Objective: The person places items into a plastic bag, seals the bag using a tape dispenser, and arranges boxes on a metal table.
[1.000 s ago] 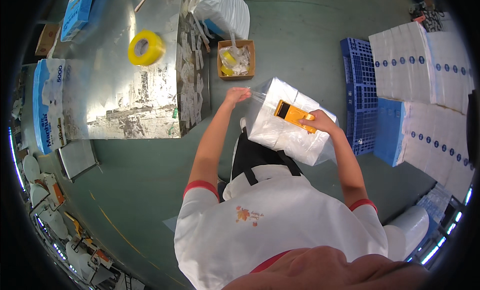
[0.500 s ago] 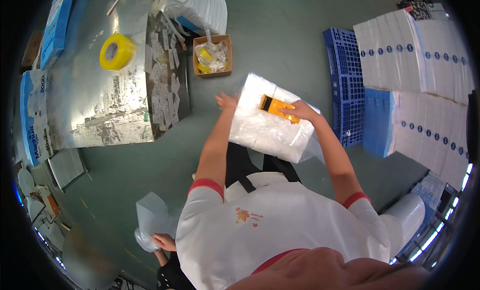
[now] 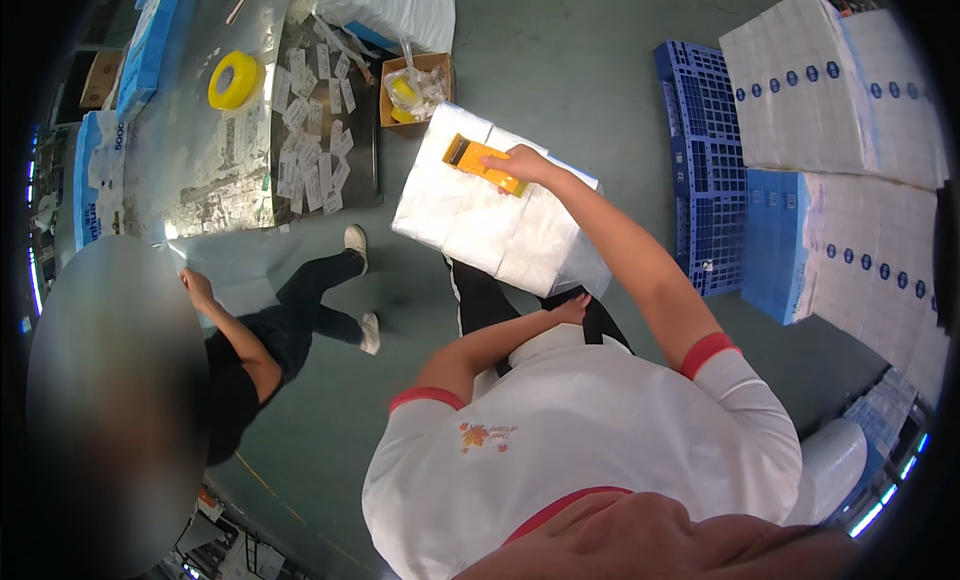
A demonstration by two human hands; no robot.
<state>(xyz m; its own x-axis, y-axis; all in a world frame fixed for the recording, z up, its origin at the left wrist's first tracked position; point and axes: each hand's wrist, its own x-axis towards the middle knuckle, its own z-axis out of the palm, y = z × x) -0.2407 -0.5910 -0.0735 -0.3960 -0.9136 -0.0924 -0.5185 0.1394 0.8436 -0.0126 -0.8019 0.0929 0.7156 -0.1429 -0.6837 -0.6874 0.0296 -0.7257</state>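
My right hand is closed round a flat orange hand tool with a black end, held over the top of a white plastic-wrapped package. The package is tilted in front of my legs, and its sections show through the shiny wrap. At its near right corner loose clear plastic film sticks out. My left hand is at the edge of this film, close to my waist, and its fingers look pinched on it; they are small and partly hidden.
A metal table at the left carries a yellow tape roll and many stuck labels. Beyond the package sits a cardboard box. A blue pallet and stacked white packs stand right. A co-worker handles clear plastic at left.
My left hand has left the package's left side for its near right corner. The package and the tool have shifted left and away. The co-worker has come forward beside the table.
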